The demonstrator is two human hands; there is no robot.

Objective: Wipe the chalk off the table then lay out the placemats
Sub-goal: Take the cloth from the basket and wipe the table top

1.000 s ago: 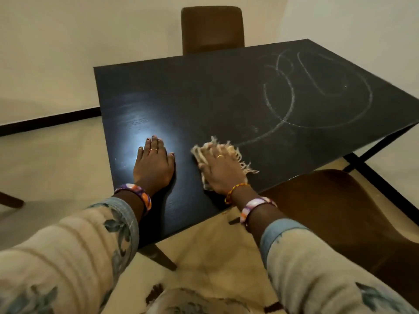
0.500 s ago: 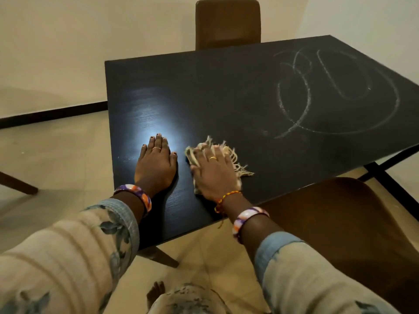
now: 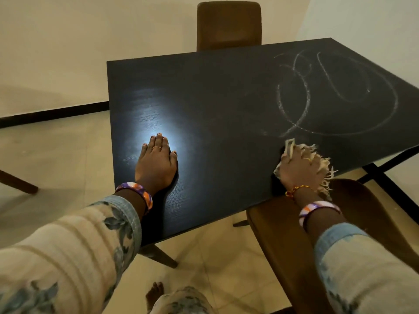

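My left hand [image 3: 156, 164] lies flat on the black rectangular wooden table [image 3: 222, 105], fingers straight and close together, holding nothing. It sits near the left edge, in a bright patch of light. My right hand [image 3: 299, 171] presses flat on a cream cloth with a stringy fringe [image 3: 323, 168] at the near right edge of the table. The fingers are laid over the cloth, and the picture is blurry there, so I cannot tell if they curl into it. The fringe pokes out past my fingers and hangs a little over the edge. Just beyond the cloth, on the far right part of the table, are white chalk loops and curved lines [image 3: 335, 94]. A brown padded chair [image 3: 317, 234] is below my right arm. Another brown chair [image 3: 229, 26] stands at the far side. The floor has pale tiles [image 3: 56, 159].
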